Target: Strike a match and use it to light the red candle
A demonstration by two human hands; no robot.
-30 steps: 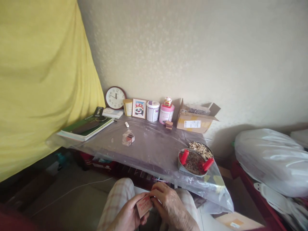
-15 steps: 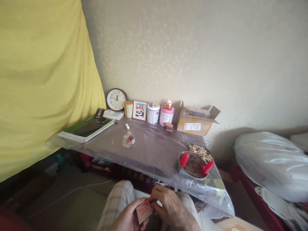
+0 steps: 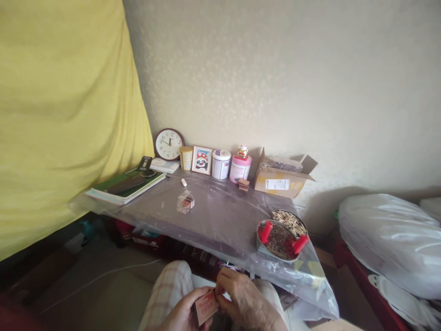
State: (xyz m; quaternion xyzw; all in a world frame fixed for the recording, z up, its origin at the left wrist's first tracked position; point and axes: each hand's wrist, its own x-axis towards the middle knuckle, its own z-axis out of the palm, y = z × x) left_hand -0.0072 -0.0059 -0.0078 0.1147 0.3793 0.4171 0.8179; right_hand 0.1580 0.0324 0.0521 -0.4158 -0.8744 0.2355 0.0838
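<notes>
Low in the picture, above my lap, my left hand point(image 3: 181, 315) grips a small red and tan matchbox point(image 3: 206, 306) with its printed face turned up. My right hand point(image 3: 243, 301) is curled at the box's right end, fingertips pinched against it. Both hands are partly cut off by the bottom edge. On the table ahead, a round metal tin point(image 3: 279, 235) holds dark bits and two red cylinders, and a second tin behind it is full of matchsticks point(image 3: 290, 219).
The table point(image 3: 220, 216) is draped in clear plastic. Along the wall stand a clock point(image 3: 168, 144), a small framed picture, cans and an open cardboard box point(image 3: 280, 179). Books lie at the left, a small wrapped packet point(image 3: 185, 202) mid-table. Yellow curtain left, white bag point(image 3: 389, 241) right.
The view has tilted up a little, so the hands sit lower in the picture. Both hands keep hold of the matchbox, with the right fingers shifting at its end.
</notes>
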